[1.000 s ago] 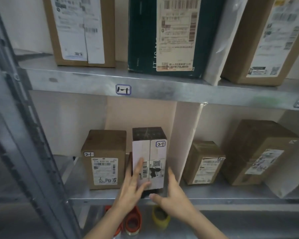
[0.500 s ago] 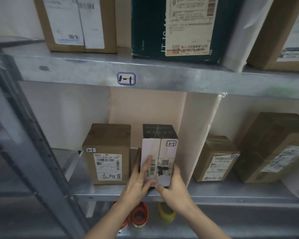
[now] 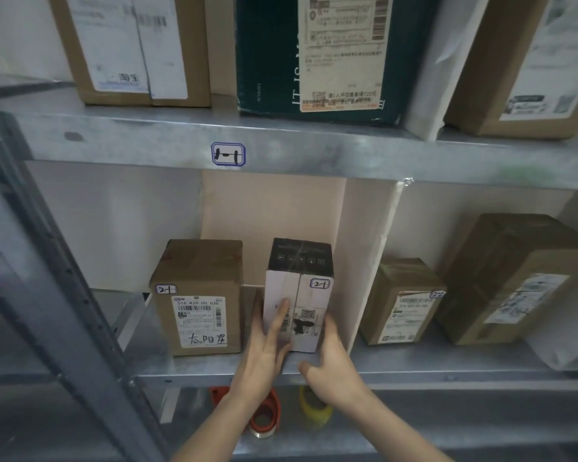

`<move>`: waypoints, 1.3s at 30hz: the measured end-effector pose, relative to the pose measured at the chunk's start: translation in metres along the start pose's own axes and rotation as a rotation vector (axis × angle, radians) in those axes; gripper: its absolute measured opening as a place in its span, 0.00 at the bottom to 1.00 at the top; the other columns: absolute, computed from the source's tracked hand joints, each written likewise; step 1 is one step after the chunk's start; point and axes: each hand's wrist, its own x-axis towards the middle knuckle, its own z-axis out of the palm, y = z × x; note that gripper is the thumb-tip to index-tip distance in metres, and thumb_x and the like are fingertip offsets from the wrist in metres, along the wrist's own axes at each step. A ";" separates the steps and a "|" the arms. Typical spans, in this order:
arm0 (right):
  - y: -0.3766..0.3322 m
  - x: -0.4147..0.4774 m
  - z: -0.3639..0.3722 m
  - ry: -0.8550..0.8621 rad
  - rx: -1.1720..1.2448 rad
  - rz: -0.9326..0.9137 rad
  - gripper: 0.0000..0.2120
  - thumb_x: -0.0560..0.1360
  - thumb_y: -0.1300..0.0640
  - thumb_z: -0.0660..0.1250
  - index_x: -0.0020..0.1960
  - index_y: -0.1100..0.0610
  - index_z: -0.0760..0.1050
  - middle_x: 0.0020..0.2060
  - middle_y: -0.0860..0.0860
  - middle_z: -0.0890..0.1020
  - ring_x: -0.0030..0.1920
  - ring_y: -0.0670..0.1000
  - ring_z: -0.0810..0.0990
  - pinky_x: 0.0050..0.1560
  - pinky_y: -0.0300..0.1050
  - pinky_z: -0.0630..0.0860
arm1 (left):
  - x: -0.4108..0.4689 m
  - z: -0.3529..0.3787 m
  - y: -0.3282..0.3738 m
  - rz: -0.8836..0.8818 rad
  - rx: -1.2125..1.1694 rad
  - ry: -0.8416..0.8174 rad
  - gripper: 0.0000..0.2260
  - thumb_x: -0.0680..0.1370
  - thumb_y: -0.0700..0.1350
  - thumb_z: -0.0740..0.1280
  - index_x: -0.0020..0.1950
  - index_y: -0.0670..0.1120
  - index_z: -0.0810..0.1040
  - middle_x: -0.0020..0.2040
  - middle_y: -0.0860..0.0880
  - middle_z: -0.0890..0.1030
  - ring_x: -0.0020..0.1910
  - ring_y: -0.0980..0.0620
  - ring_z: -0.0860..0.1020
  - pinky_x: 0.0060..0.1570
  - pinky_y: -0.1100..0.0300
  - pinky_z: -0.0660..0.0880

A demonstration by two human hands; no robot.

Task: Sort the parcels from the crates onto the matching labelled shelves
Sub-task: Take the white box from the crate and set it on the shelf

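Two hands on one parcel (image 3: 299, 288), neither curled round it. My left hand (image 3: 264, 348) is flat, fingers straight & spread over the front-left corner: one finger on the front face, the rest down the left side. My right hand (image 3: 336, 361) lies flat along the right side, thumb low & free. So it's pressed betw. two open palms, not pinched.

Where it is: upright on the lower shelf (image 3: 414, 360), betw. the brown box (image 3: 197, 295) on its left & the cardboard divider (image 3: 364, 261) on its right. There's a gap to the brown box, where my left fingers sit. It's just beside the divider, w/ my right fingers in betw.

Step, as I judge it: seating it in its bay.
- Push straight back w/ even pressure both sides, so it doesn't twist.
- It's tall & narrow, prob. tippy, so press low, not at the top.
- Get the base fully on the shelf, clear of the front lip.
- Slide my right fingers out along the divider w/o dragging the parcel.
- Leave its tag (image 3: 320, 283) facing out.

Bay looks right: that tag reads 2-1, same as the brown box's tag (image 3: 166, 289). The small box (image 3: 401, 301) past the divider reads 2-2.

Looks: slim carton, white front w/ a seam down the middle, black top w/ small icons & tape across. Barcode & QR sticker low on the front, w/ a dark smudge, partly under my fingers. Corners look square, no crushing visible.
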 end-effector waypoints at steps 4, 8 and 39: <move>-0.004 -0.004 -0.002 -0.011 0.005 -0.018 0.42 0.70 0.68 0.67 0.76 0.48 0.50 0.70 0.45 0.66 0.72 0.45 0.64 0.72 0.43 0.62 | -0.009 -0.006 0.005 0.011 0.015 -0.021 0.47 0.78 0.39 0.68 0.73 0.73 0.36 0.78 0.47 0.51 0.74 0.59 0.50 0.71 0.62 0.50; -0.015 -0.013 -0.006 -0.017 0.020 -0.014 0.38 0.70 0.68 0.69 0.73 0.49 0.55 0.67 0.46 0.70 0.70 0.46 0.68 0.70 0.46 0.67 | -0.014 -0.022 0.016 -0.013 -0.008 -0.078 0.46 0.79 0.39 0.67 0.72 0.74 0.37 0.78 0.47 0.51 0.74 0.59 0.51 0.70 0.62 0.52; -0.066 -0.227 -0.277 0.211 -0.729 -0.071 0.33 0.76 0.48 0.67 0.76 0.53 0.57 0.70 0.53 0.71 0.69 0.52 0.70 0.65 0.46 0.68 | 0.041 -0.063 0.352 0.528 0.138 -0.368 0.30 0.71 0.67 0.55 0.65 0.52 0.76 0.57 0.53 0.80 0.57 0.52 0.78 0.58 0.49 0.75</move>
